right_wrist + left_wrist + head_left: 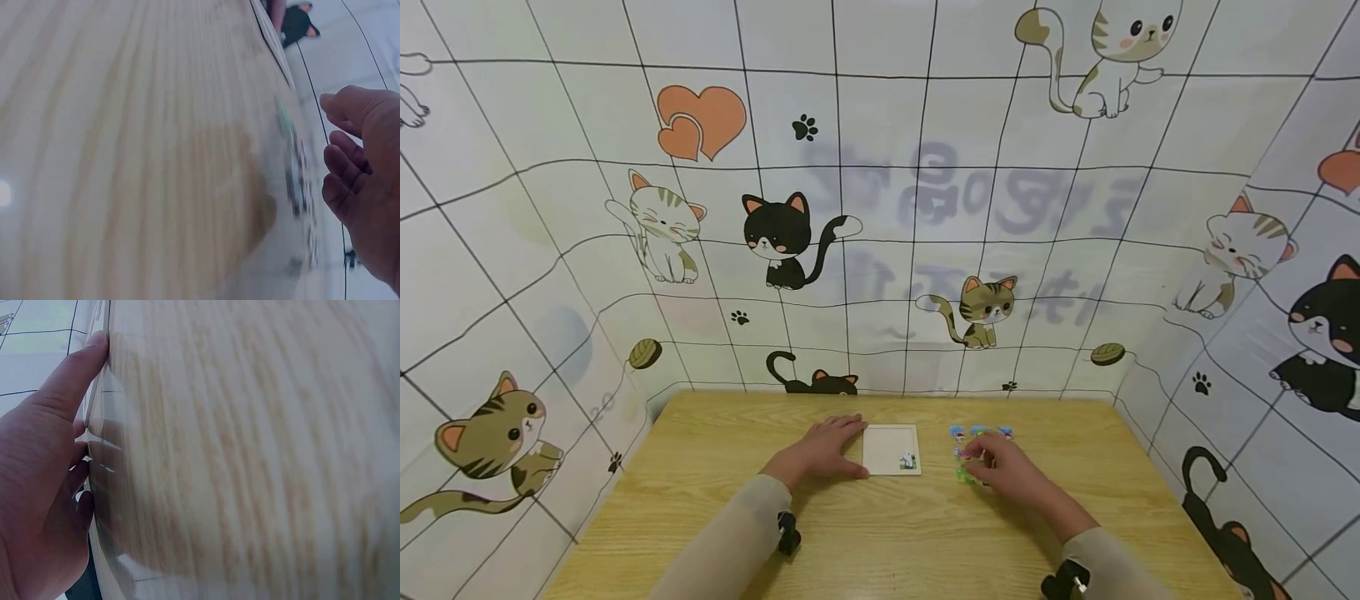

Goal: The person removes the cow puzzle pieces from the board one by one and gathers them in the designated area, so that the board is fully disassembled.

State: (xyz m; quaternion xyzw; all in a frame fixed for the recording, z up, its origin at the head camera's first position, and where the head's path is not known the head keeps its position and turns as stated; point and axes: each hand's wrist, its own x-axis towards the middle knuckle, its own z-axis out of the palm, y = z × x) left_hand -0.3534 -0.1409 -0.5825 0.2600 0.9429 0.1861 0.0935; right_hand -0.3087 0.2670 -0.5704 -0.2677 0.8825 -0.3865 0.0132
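Observation:
A pale square puzzle board [887, 446] lies flat on the table, a single picture piece [909, 461] sitting in its near right corner. My left hand [826, 450] rests along the board's left edge with thumb and fingers spread; in the left wrist view the thumb of that hand [40, 462] reaches to the edge. Right of the board, several small colourful puzzle pieces [957, 432] are spread out. Over them hovers my right hand [1007, 471], hiding some of them. Its fingers are loosely bent, and the right wrist view shows nothing between the thumb and fingers of this hand [369, 169].
The wooden table [880, 542] meets cat-printed wall sheets [880, 208] at its back and sides. A small black device [787, 533] is strapped to the left wrist, another black device [1063, 581] to the right.

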